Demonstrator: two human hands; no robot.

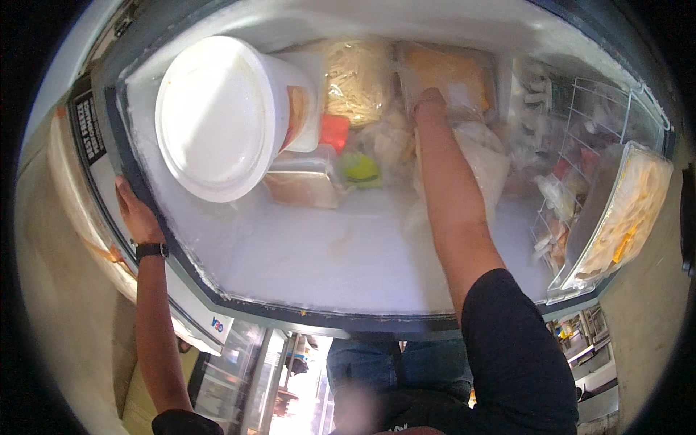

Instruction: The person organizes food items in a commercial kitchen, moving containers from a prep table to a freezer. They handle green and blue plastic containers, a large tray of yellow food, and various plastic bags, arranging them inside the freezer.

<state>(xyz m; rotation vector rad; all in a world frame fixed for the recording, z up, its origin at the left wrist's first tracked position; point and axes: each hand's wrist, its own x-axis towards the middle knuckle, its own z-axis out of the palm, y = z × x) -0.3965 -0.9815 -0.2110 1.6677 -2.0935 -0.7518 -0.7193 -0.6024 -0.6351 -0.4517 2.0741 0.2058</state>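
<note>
An open chest freezer (337, 250) with frosted walls lies before me. My left hand (138, 215) rests on its left rim, a dark watch on the wrist. My right hand (429, 100) reaches deep inside, at the near left part of a clear-wrapped pack of orange food (457, 70); its fingers are blurred, and whether they grip cannot be told. Beneath my right forearm lies a whitish plastic bag (481, 157). Left of that hand are a clear bag of pale strips, perhaps fries (356, 84), a red packet (334, 132) and a yellow-green item (360, 170).
A large white lidded bucket (217, 119) stands at the left, beside a clear plastic container (302, 187). At the right hangs a wire basket (576, 147) with bagged items. A clear container of yellowish food (622, 223) leans on the right rim.
</note>
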